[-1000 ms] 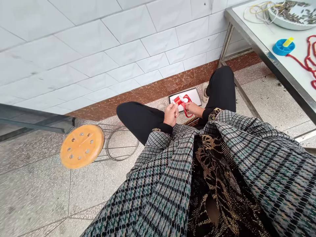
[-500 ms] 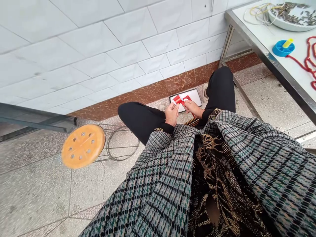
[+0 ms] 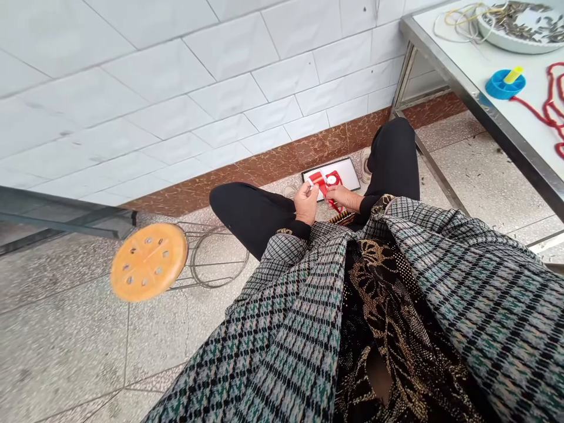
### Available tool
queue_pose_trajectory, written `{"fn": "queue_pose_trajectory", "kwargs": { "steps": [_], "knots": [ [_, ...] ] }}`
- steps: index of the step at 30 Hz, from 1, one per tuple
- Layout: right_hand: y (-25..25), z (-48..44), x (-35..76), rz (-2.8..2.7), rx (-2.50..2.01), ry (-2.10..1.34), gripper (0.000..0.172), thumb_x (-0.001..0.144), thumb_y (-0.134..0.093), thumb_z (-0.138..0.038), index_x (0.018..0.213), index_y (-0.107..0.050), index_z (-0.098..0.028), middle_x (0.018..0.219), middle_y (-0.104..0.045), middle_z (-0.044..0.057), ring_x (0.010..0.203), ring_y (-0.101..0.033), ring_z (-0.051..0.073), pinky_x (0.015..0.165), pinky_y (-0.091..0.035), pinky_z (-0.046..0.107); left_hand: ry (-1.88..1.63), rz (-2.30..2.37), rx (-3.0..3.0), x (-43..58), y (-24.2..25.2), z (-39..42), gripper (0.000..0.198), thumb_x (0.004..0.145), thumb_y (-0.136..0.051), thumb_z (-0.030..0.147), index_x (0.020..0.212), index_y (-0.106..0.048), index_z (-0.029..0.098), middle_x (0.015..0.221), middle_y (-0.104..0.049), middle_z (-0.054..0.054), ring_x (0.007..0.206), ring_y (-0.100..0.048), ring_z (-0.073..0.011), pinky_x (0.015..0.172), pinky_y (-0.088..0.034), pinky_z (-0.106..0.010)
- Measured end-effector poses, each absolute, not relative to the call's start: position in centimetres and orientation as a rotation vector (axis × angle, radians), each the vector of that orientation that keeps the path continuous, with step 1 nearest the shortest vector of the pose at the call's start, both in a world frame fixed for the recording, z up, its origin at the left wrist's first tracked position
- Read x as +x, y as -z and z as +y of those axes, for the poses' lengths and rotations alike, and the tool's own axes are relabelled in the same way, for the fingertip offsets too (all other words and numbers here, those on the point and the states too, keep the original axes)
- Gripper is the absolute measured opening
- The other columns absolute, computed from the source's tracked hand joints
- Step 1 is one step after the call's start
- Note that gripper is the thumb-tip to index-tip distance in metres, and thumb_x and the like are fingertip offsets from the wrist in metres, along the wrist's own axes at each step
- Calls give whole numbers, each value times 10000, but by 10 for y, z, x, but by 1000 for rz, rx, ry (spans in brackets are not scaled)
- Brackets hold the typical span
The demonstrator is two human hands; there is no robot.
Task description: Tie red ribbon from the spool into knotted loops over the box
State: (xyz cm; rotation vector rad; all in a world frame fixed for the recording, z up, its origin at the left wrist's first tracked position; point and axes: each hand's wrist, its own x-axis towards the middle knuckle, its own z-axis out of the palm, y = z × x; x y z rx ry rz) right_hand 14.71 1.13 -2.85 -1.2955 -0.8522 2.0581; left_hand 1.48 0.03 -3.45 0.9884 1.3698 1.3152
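Between my knees, my left hand has its fingers closed on a spool of red ribbon with white ends. My right hand pinches a red strip that runs down from this spool. Below the hands, a white tray with a dark rim lies on the floor, and a second red roll with a white centre shows over it. A brown slatted or beaded item sits in my lap, partly hidden by my right hand and sleeve.
An orange round stool with wire legs lies tipped on the floor to the left. At right, a metal-edged table carries a blue holder with a yellow peg, red cord and a white basin of small dark pieces. A tiled wall stands ahead.
My right hand has drawn slightly down and away from the spool, and a longer stretch of red strip shows between the hands. The red roll with the white centre is now more visible.
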Motion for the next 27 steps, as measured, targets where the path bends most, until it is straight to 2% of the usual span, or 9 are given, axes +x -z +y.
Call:
{"fn": "queue_pose_trajectory", "kwargs": {
  "steps": [3, 6, 8, 13, 16, 20, 24, 27],
  "knots": [
    [23, 10, 146, -845, -1306, -2064, 190, 775, -539, -6, 692, -554, -177, 571, -576, -20, 505, -537, 109, 569, -525, 229, -1264, 1401, 1135, 11, 34, 0, 86, 839, -713, 220, 888, -766, 174, 715, -670, 8, 618, -541, -102, 605, -422, -193],
    [19, 11, 146, -813, -1286, -2077, 154, 742, -532, -27, 723, -561, -178, 617, -584, -23, 523, -555, 113, 596, -544, 246, -1298, 1471, 1279, 8, 33, -1, 67, 816, -714, 158, 829, -776, 181, 829, -683, 2, 568, -444, -67, 585, -384, -197],
    [18, 12, 147, -787, -1282, -2088, 138, 710, -519, -39, 713, -555, -172, 633, -585, -12, 540, -563, 116, 603, -544, 248, -1306, 1488, 1292, 8, 32, -1, 88, 812, -711, 142, 840, -779, 190, 890, -694, 0, 548, -432, -59, 564, -366, -202],
    [15, 16, 150, -745, -1247, -2160, 90, 695, -498, -89, 673, -547, -161, 598, -528, -4, 520, -487, 102, 576, -510, 236, -1077, 1510, 1285, 7, 35, 1, 133, 875, -647, 158, 937, -759, 195, 541, -548, 57, 476, -468, -115, 547, -360, -213],
    [11, 18, 154, -696, -1170, -2234, 72, 715, -502, -113, 686, -536, -169, 579, -472, -25, 502, -421, 95, 559, -493, 228, -1068, 1489, 1430, 3, 36, 4, 149, 847, -649, 113, 917, -751, 197, 639, -621, 28, 596, -547, -137, 652, -423, -219],
    [6, 20, 159, -658, -1109, -2306, 69, 736, -500, -115, 720, -542, -167, 596, -471, -28, 511, -424, 101, 572, -508, 239, -1048, 1451, 1628, -2, 35, 7, 223, 793, -648, 48, 901, -747, 216, 878, -700, -30, 824, -633, -185, 839, -478, -265],
    [1, 22, 162, -662, -1036, -2386, 78, 756, -507, -101, 740, -547, -166, 600, -469, -26, 531, -433, 106, 600, -520, 238, -1064, 1520, 1690, -8, 30, 11, 161, 789, -665, 87, 823, -718, 235, 918, -702, -68, 953, -638, -250, 943, -483, -327],
    [-2, 23, 163, -701, -1025, -2396, 91, 800, -513, -100, 753, -549, -168, 603, -481, -23, 548, -444, 110, 616, -525, 236, -1076, 1550, 1791, -17, 27, 17, 120, 825, -644, 140, 828, -706, 243, 942, -713, -82, 964, -630, -261, 972, -475, -350]
  ]
}}
